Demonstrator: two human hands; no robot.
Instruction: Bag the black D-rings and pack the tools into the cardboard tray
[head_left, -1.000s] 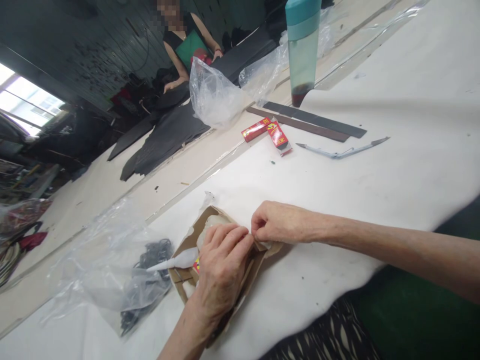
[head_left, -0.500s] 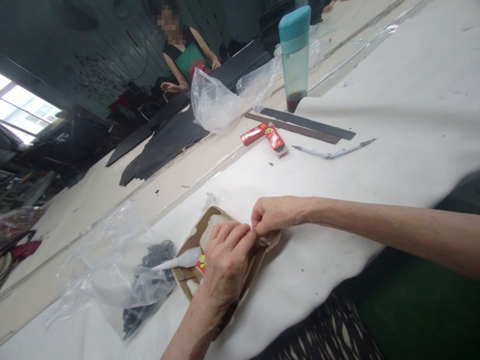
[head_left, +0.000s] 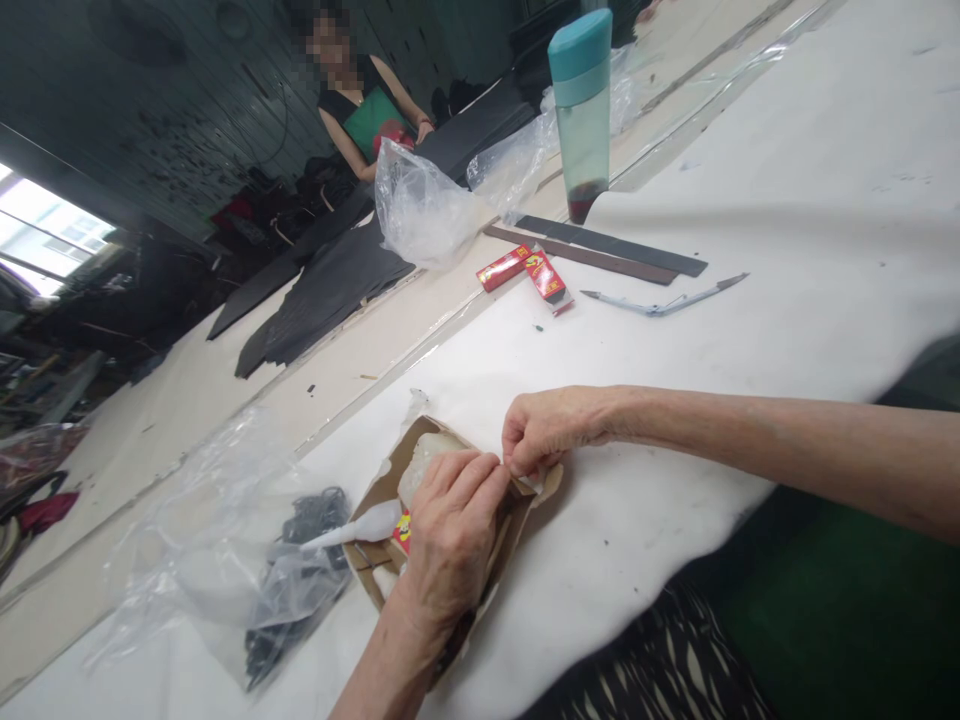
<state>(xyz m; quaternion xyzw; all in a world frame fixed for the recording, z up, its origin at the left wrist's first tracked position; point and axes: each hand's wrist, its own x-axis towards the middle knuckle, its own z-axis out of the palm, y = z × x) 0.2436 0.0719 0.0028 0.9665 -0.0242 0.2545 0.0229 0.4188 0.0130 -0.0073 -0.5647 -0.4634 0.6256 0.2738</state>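
A small cardboard box (head_left: 367, 578) sits on the white sheet in front of me, holding a white squeeze bottle with a long nozzle (head_left: 371, 523), a red and yellow packet (head_left: 403, 532) and a whitish lump (head_left: 429, 462). My left hand (head_left: 456, 525) lies over the box with its fingers bent inward. At the box's far right corner, my right hand (head_left: 544, 432) is closed in a pinch. The fingertips of both hands meet there, and whatever they grip is hidden.
Left of the box lies a clear plastic bag with black cords (head_left: 296, 590). Beyond are red packets (head_left: 547, 280), a pale double-ended pointed tool (head_left: 664, 300), dark strips (head_left: 615, 245) and a teal-lidded bottle (head_left: 581, 120). Across the table, another person sits near black sheets (head_left: 330, 290).
Both hands keep almost the same pose at the box. The view has shifted slightly. Across the table, the other person's hand has drawn in behind the plastic bag.
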